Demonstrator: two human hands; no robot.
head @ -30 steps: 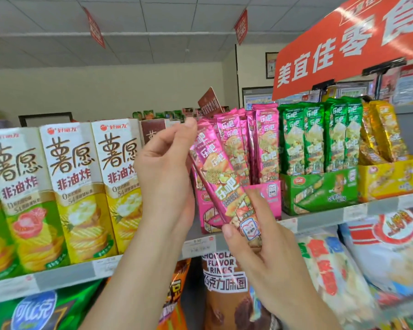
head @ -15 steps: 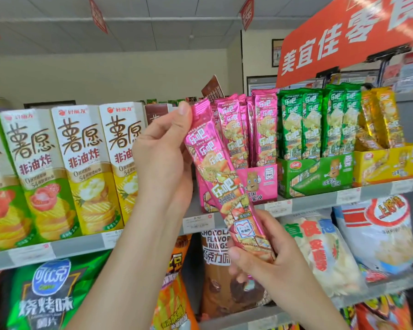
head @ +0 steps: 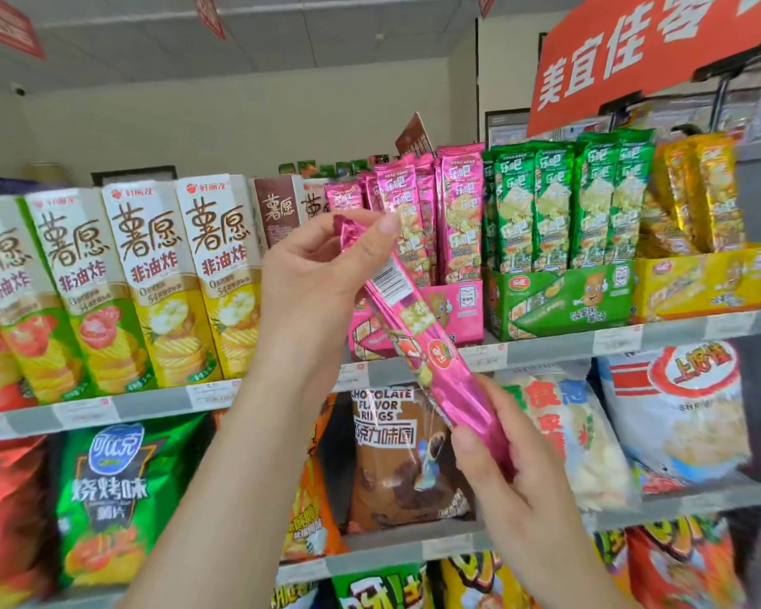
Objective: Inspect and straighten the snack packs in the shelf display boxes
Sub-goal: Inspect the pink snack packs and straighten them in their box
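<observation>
**Pink snack pack held slantwise before the upper shelf**

The pink snack pack (head: 414, 327) is off the shelf and in the air. It slants from upper left to lower right in front of the pink display box (head: 455, 309), with its barcode label towards the camera. The left hand (head: 308, 274) pinches the pack's crimped top end between thumb and forefinger, and its other fingers are curled in behind. The right hand (head: 497, 468) grips the bottom end, thumb in front and fingers bent round the back.

The pink display box stands at the front edge of the upper shelf (head: 559, 342). It holds a row of upright pink packs (head: 458, 213), some leaning a little. Touching it on the right is the green display box (head: 559, 301), filled with upright green packs (head: 554, 204). The yellow display box (head: 699, 283) is next, and its yellow packs (head: 695, 195) tilt at different angles. Tall chip cartons (head: 150, 279) line the left stretch of the same shelf. On the shelf below, a brown chocolate rings bag (head: 396, 459) stands behind the held pack.
</observation>
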